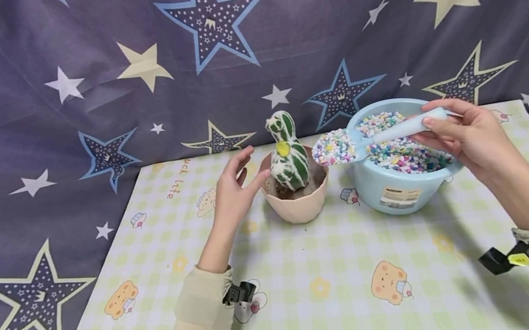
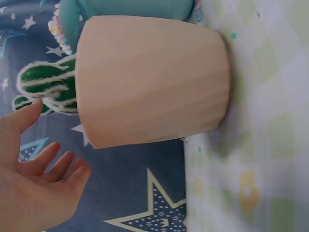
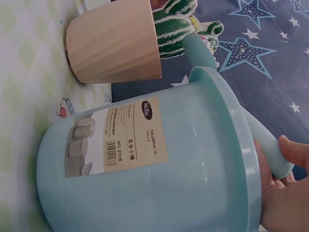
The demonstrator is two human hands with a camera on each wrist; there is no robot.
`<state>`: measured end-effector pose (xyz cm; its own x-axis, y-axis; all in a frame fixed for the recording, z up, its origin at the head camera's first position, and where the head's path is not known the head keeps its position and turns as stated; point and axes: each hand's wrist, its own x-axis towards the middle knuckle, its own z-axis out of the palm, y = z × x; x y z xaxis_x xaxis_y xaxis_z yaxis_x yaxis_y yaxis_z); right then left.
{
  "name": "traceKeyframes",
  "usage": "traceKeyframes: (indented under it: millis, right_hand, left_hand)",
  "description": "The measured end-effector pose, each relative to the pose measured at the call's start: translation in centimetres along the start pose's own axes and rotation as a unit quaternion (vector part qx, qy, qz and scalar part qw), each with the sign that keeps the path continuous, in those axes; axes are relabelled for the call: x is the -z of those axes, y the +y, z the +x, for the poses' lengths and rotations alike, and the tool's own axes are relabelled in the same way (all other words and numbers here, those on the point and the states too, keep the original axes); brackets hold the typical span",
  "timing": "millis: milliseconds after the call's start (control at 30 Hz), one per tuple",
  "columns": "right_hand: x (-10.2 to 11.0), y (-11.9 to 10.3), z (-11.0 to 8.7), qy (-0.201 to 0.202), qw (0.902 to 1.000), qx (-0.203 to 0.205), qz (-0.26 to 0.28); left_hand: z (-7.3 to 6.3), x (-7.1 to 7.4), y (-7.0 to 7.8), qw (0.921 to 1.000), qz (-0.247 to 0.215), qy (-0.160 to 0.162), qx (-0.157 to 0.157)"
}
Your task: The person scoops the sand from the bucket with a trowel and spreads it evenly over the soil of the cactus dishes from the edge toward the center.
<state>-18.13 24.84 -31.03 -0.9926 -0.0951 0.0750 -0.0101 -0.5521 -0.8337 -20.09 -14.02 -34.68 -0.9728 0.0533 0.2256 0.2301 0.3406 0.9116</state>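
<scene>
A light blue scoop [image 1: 390, 133] is being gripped by its handle in the right hand [image 1: 471, 133], coloured pebbles [image 1: 332, 148] being carried in its blade between the pink pot [image 1: 300, 207] and the blue bucket [image 1: 379, 192], both being supported near the far edge of the table [image 1: 289, 312]. The left hand [image 1: 234, 187], fingers relaxed, is being held beside the pot, its thumb being extended toward the cactus [image 1: 291, 169]; contact is not being clearly shown.

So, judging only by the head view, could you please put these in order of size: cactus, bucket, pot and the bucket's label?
From largest to smallest:
1. bucket
2. pot, about as tall as the cactus but wider
3. cactus
4. label
</scene>
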Motion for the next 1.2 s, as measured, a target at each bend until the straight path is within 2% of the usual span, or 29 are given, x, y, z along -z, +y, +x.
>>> traceKeyframes:
  millis: [167, 333, 533, 733, 833, 967, 1067, 1200]
  right_hand:
    - [-0.1, 0.1, 0.2, -0.002, 1.0, -0.004, 0.008]
    - [-0.4, 0.0, 0.2, 0.007, 0.9998, -0.009, -0.013]
    - [-0.7, -0.2, 0.3, 0.004, 0.9996, -0.023, -0.018]
    - [-0.8, -0.2, 0.4, 0.001, 0.9992, -0.034, -0.02]
    - [-0.9, -0.2, 0.5, -0.001, 0.9991, -0.037, -0.022]
    - [-1.1, -0.2, 0.6, -0.008, 0.999, -0.039, -0.021]
    - [-1.4, -0.1, 0.8, -0.012, 0.9985, -0.043, -0.03]
    - [-1.6, -0.2, 1.0, -0.009, 0.9975, -0.048, -0.051]
  left_hand:
    - [-0.1, -0.1, -0.9, 0.9997, 0.002, -0.014, 0.018]
    - [-0.3, -0.3, -2.0, 0.9986, 0.001, -0.034, 0.041]
    - [-0.5, -0.8, -3.0, 0.9951, 0.0, -0.071, 0.069]
    - [-1.0, -1.8, -3.4, 0.9886, 0.038, -0.112, 0.094]
    - [-1.1, -2.3, -3.7, 0.9885, 0.05, -0.107, 0.095]
    - [-1.2, -2.6, -4.0, 0.9898, 0.078, -0.085, 0.083]
    - [-1.3, -2.6, -4.1, 0.9886, 0.106, -0.073, 0.079]
    - [-1.4, -2.6, -4.0, 0.9881, 0.121, -0.061, 0.074]
